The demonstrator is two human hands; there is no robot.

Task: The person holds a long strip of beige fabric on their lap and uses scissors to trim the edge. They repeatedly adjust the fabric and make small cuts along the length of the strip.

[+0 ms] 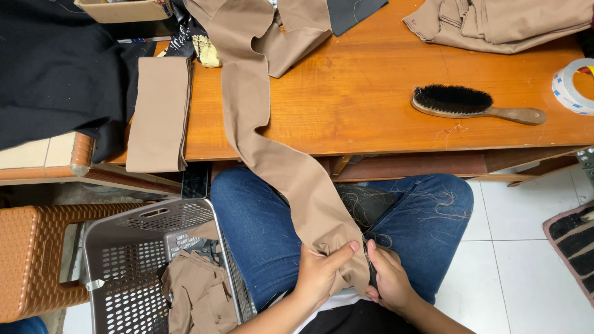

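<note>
Wooden table [371, 93] edge, tan fabric strip [278, 161] overhanging

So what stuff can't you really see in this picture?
Head view only:
- The tan fabric strip: its lower end is bunched under the left hand and right hand.
- The tape roll: cut off by the right edge.
- The grey basket: its bottom runs off the lower edge, and tan cloth covers the inside.
- The cardboard box: cut off at the top.

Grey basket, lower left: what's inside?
The grey perforated basket holds crumpled tan fabric pieces, with a darker item showing above them. Whatever lies beneath the fabric is covered and cannot be seen.
</note>
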